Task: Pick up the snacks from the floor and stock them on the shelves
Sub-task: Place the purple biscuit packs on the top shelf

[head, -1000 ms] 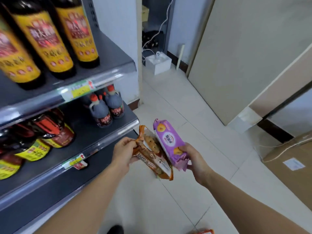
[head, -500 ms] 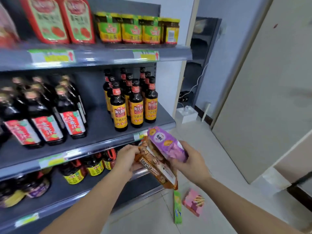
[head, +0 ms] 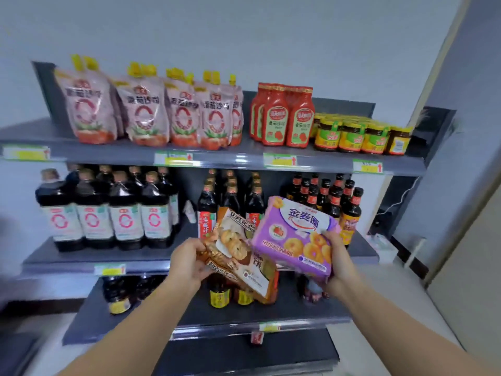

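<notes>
We stand before the shelves [head: 233, 158] with snacks in both hands. Our left hand [head: 189, 263] has its fingers curled round the brown packs [head: 238, 251], it seems two of them, gripped at their left end. Our right hand [head: 339, 256] grips the purple pack [head: 292, 234] at its right edge. The purple pack lies partly over the brown packs and touches them. All are held in the air in front of the middle shelf [head: 81, 257], not yet resting on any board. So we judge that the picking up is done for these packs, and the stocking is left. The shelves in view carry sauces, as far as we see: pouches [head: 146, 115] and jars [head: 352, 137] on top, dark bottles [head: 108, 210] in the middle and below. We see no snack row here, so a free place must be found; the lower shelf [head: 284, 313] has some bare board at the front. Only a strip of floor [head: 357, 359] shows, so we cannot tell if more snacks wait there.
</notes>
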